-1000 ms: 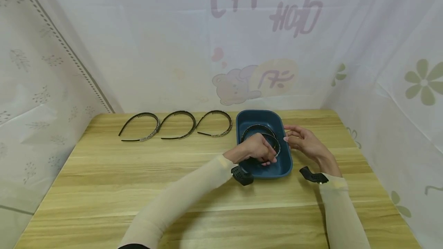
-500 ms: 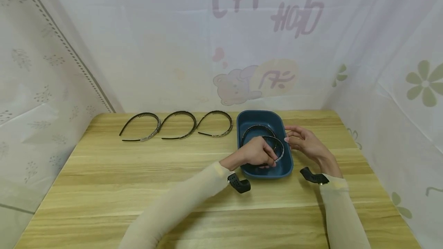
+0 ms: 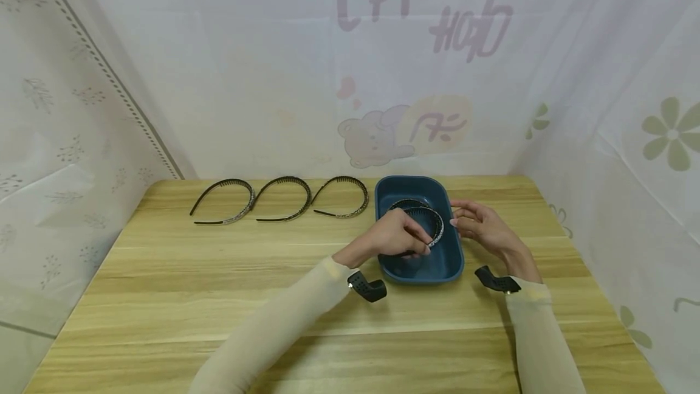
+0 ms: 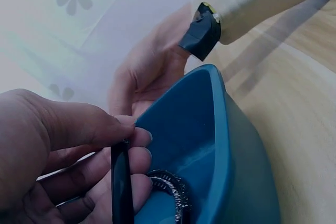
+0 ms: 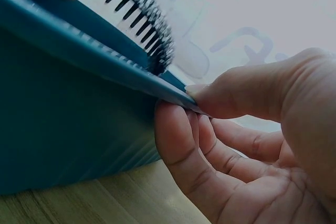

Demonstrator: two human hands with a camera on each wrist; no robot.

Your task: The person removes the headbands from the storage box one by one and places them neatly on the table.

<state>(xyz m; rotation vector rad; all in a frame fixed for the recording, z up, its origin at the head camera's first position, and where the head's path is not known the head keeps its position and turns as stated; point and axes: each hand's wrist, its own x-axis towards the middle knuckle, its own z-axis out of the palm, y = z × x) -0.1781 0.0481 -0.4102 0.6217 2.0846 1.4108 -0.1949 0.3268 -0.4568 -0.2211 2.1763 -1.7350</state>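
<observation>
Three dark toothed headbands lie in a row on the surface (image 3: 306, 339), seen from the left hand (image 3: 398, 233): the outer headband (image 3: 253, 196) and middle headband (image 3: 309, 190) between nine and ten o'clock, the nearest headband (image 3: 366, 194) at ten. The left hand, over the blue bin (image 3: 449, 263), pinches the held headband (image 3: 442, 227) near one end between thumb and fingers; its speckled arc sweeps from twelve to three o'clock of that hand. Partly behind it, toward twelve, another headband (image 3: 406, 201) sits in the bin. At three o'clock, the right hand (image 3: 483, 228) grips the bin's rim, thumb inside, fingers outside, just beside the held headband.
</observation>
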